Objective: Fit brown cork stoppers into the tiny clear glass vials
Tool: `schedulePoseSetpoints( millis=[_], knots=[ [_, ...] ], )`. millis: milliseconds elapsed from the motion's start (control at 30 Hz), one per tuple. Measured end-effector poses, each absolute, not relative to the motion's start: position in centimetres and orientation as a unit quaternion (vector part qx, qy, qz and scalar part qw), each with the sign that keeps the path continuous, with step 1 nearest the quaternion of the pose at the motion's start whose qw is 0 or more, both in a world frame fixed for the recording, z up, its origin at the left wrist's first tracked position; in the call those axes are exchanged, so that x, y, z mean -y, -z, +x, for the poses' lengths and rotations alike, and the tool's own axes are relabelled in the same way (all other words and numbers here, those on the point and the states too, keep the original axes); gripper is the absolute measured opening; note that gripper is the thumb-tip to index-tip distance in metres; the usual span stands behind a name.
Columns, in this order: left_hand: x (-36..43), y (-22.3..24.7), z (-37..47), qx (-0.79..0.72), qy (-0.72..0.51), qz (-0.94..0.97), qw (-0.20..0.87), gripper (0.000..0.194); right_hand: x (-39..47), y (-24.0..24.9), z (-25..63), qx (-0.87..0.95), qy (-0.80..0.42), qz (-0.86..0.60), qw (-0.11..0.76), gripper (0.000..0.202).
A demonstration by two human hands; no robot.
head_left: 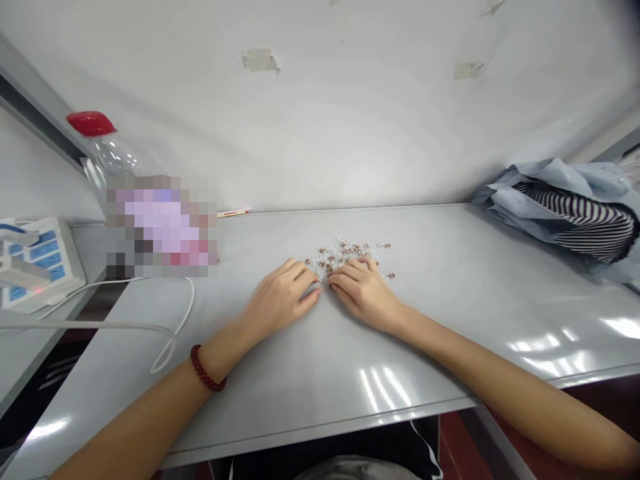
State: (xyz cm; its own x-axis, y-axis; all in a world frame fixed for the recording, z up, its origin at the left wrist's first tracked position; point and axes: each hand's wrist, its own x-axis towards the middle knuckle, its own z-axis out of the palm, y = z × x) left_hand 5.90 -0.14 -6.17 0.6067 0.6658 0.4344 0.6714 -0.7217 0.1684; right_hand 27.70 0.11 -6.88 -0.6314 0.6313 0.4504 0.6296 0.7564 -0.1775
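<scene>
A loose pile of small brown-and-clear pieces (345,252) lies on the grey table, too small to name exactly. At its near left edge is my left hand (283,297), palm down. Its fingers are curved, and the thumb stays apart from the index finger with a narrow gap. Over the pile's near right side rests my right hand (364,291), its fingers bent and drawn together among the pieces. A brown bit shows by its fingertips; whatever is between them is mostly hidden. The two hands face each other, close but apart.
A bottle with a red cap (93,124) leans at the left beside a blurred patch. A power strip (43,267) and white cable (150,327) lie left. A thin red-and-white stick (233,213) is near the wall. Bluish cloth (555,175) with a striped part sits right.
</scene>
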Motion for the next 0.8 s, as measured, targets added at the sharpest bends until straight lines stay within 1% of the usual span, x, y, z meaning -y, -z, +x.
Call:
schedulePoseSetpoints(
  millis=[133, 267, 333, 433, 500, 600, 733, 800],
  knots=[
    [0.9, 6.3, 6.6, 0.346, 0.224, -0.911, -0.002, 0.013, 0.0, 6.0, 28.2, 0.895, -0.056, -0.347, 0.275, 0.018],
    [1.5, 6.3, 7.6, 0.373, 0.207, -0.905, -0.016, 0.013, -0.1, 4.9, 29.2, 0.897, -0.157, -0.331, 0.248, 0.016],
    [1.6, 6.3, 8.2, 0.395, 0.195, -0.898, -0.013, 0.015, -0.3, 4.9, 29.5, 0.900, -0.176, -0.318, 0.242, 0.016],
    [1.5, 6.6, 8.9, 0.392, 0.187, -0.900, 0.004, 0.016, -0.5, 5.3, 29.6, 0.906, -0.151, -0.318, 0.236, 0.018],
    [1.4, 6.8, 9.0, 0.386, 0.193, -0.902, 0.015, 0.020, -0.5, 5.4, 29.5, 0.908, -0.141, -0.318, 0.233, 0.021],
    [1.3, 7.0, 8.8, 0.384, 0.205, -0.899, 0.034, 0.023, -0.1, 4.9, 29.5, 0.914, -0.116, -0.318, 0.224, 0.021],
    [1.4, 6.9, 8.2, 0.384, 0.211, -0.898, 0.029, 0.022, 0.8, 4.1, 29.7, 0.928, -0.030, -0.323, 0.183, 0.030],
    [1.5, 6.8, 8.1, 0.384, 0.209, -0.899, 0.011, 0.022, 1.2, 4.2, 29.6, 0.931, 0.013, -0.321, 0.172, 0.026]
  ],
)
